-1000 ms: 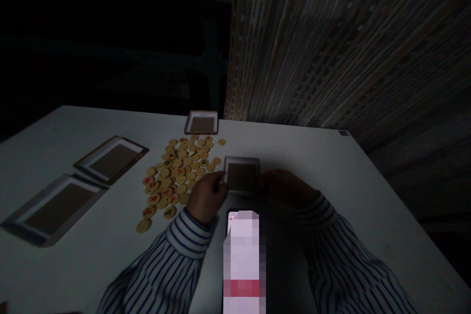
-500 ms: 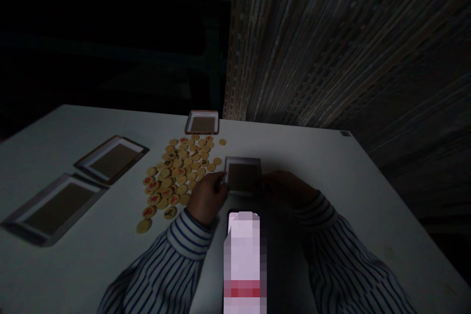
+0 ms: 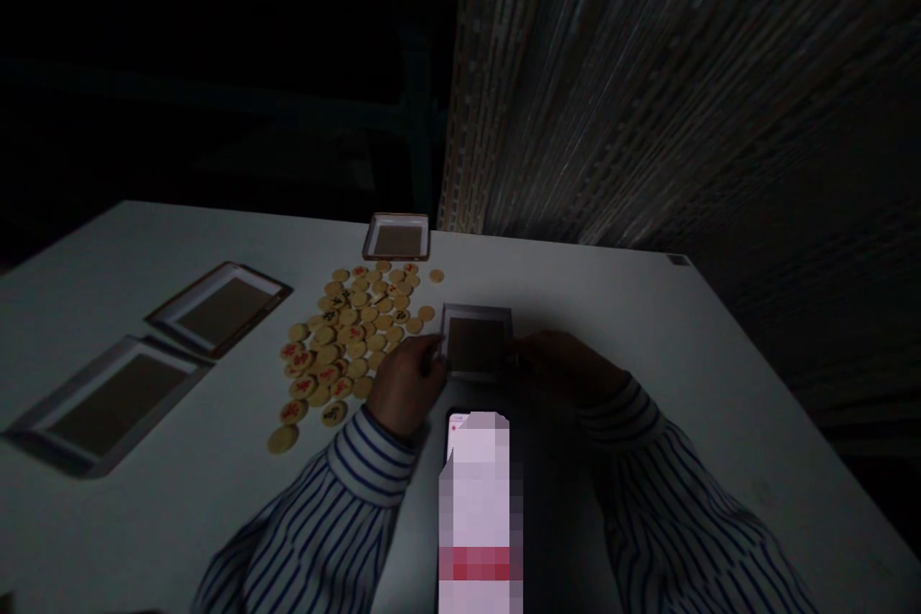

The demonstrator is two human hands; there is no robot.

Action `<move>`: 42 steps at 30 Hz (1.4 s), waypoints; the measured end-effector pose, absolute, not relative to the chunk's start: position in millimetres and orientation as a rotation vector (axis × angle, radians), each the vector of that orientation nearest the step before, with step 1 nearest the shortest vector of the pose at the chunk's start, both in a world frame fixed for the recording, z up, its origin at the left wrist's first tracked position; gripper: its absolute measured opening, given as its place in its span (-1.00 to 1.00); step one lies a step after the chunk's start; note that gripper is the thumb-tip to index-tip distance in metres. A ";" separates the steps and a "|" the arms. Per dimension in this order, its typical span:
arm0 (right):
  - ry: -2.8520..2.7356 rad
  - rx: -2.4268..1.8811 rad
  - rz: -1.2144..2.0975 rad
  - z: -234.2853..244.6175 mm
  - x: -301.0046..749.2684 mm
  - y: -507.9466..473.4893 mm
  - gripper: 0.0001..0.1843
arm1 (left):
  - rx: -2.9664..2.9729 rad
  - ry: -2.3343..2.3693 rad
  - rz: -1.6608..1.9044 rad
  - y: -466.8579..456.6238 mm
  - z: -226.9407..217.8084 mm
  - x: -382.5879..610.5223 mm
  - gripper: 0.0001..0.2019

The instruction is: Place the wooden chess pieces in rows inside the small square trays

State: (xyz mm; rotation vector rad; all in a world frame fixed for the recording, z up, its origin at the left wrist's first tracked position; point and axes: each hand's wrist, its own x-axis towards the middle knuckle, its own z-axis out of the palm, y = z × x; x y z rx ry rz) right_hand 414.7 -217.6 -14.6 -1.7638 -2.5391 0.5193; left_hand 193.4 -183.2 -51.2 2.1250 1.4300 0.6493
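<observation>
Between my hands is a small shallow box (image 3: 476,345) with a pale rim and a brown-grey inside. My left hand (image 3: 409,386) is closed on its left edge, thumb and fingers pinching the side. At the opposite edge my right hand (image 3: 565,366) is closed too; its fingers lie in deep shadow. Just left of my left hand spreads a heap of round wooden Chinese chess pieces (image 3: 352,334), some showing red or black characters, others blank side up. A lit phone (image 3: 479,499), partly pixelated, lies below the box.
Two larger shallow boxes, one brown-edged (image 3: 222,309) and one pale-edged (image 3: 115,408), lie on the left of the white table (image 3: 611,307). Another small box (image 3: 397,238) sits at the far edge. Behind the table hangs a strand curtain (image 3: 576,86). The room is dark.
Both hands stay at the box's sides with almost no movement. The whole view has shifted very slightly.
</observation>
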 end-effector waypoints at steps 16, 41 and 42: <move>-2.543 -1.798 0.538 -13.3 411.8 -217.5 -0.77 | 2.141 1.448 0.634 -183.1 -50.0 193.3 -0.66; -2.509 -1.835 0.487 -5.7 414.9 -219.5 -0.72 | 2.135 1.412 0.644 -181.7 -52.6 192.8 -0.67; -2.494 -1.836 0.487 -5.2 415.8 -219.6 -0.70 | 2.135 1.413 0.646 -181.8 -52.6 192.7 -0.67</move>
